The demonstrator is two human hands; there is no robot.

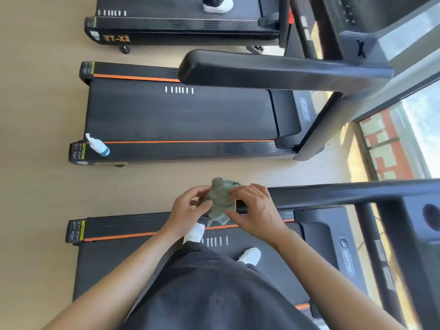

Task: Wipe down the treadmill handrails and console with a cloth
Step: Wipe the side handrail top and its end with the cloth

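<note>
A crumpled grey-green cloth (220,200) sits at the free end of my treadmill's left handrail (333,195), a dark bar running right toward the console (419,225). My left hand (188,210) pinches the cloth's left side with thumb and fingers. From the right, my right hand (253,208) holds the same cloth, fingertips on its top and thumb under it. I stand on the black belt (273,239), white shoes visible below the hands.
A white spray bottle (98,145) lies on the side rail of the neighbouring treadmill (181,115), whose handrail (273,71) crosses above. Another person's shoe (217,5) is on a third treadmill at the top. Wooden floor (142,179) separates the machines; windows at right.
</note>
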